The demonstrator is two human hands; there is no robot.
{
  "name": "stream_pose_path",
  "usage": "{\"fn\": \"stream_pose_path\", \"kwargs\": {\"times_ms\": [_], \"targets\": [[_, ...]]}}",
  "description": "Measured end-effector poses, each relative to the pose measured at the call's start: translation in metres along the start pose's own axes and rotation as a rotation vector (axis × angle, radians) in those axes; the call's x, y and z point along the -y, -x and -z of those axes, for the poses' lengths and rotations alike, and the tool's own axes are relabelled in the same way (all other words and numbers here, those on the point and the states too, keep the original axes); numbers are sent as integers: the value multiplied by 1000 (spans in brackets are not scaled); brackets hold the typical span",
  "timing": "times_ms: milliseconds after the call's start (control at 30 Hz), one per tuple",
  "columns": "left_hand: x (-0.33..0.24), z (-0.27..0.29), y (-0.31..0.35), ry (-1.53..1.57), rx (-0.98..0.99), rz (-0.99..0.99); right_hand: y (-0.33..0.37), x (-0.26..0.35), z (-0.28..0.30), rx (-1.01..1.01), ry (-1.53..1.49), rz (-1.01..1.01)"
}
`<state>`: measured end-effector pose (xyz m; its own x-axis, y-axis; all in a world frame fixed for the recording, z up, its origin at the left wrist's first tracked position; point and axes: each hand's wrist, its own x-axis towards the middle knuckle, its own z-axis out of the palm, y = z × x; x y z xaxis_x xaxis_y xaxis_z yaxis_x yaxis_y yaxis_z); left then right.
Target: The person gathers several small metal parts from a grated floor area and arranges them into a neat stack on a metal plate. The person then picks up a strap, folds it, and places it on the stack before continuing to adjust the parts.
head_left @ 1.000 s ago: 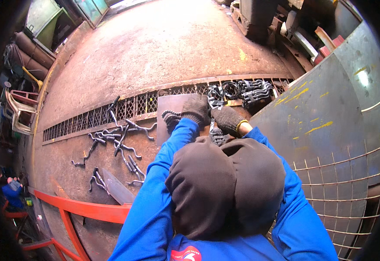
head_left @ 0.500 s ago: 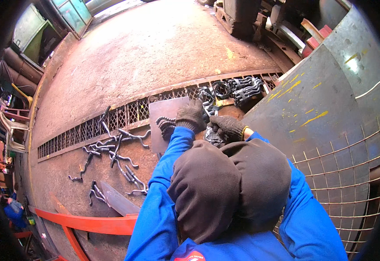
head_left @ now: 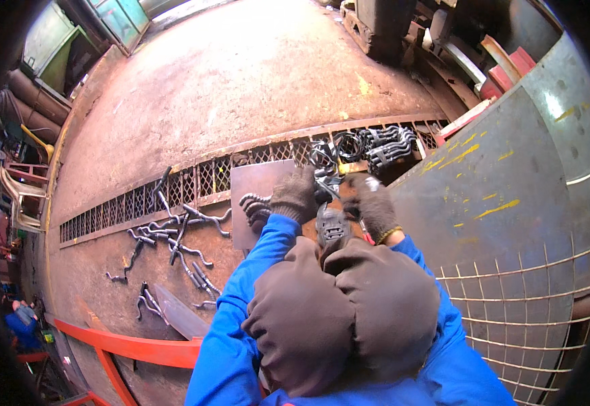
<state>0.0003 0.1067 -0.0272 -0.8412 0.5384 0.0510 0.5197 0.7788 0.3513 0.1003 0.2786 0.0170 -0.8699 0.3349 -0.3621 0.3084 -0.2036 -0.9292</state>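
My left hand (head_left: 295,194), in a dark knitted glove, is curled at the right edge of a flat grey metal plate (head_left: 244,230). Its fingers close on something I cannot make out, near a dark piece. Several dark bent ribbed rods (head_left: 254,205) lie on the plate beside it. My right hand (head_left: 372,206), gloved too, is closed with its fingertips turned down; what it grips is mostly hidden, with a small red part (head_left: 368,237) showing below. Between the hands and my knees sits a grey-black slotted object (head_left: 334,225), its kind unclear.
Loose bent metal rods (head_left: 173,233) lie scattered at the left. Bundled bent rods (head_left: 389,145) and black coils (head_left: 347,143) rest by the floor grating (head_left: 203,174). A red metal frame (head_left: 132,345) crosses the lower left; a large metal sheet (head_left: 491,176) and wire mesh (head_left: 511,298) stand right.
My right hand has moved slightly right and turned, showing the back of the glove. The slotted grey-black object is now more exposed. My left hand stays by the plate; my knees have shifted lower.
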Motion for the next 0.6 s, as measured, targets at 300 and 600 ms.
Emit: {"fn": "stream_pose_path", "kwargs": {"times_ms": [300,600], "targets": [[15,14,0,-62,-4,112,9,44,38,306,-825,289],[13,12,-2,-97,-101,130,50,-19,93,236,373,25]]}}
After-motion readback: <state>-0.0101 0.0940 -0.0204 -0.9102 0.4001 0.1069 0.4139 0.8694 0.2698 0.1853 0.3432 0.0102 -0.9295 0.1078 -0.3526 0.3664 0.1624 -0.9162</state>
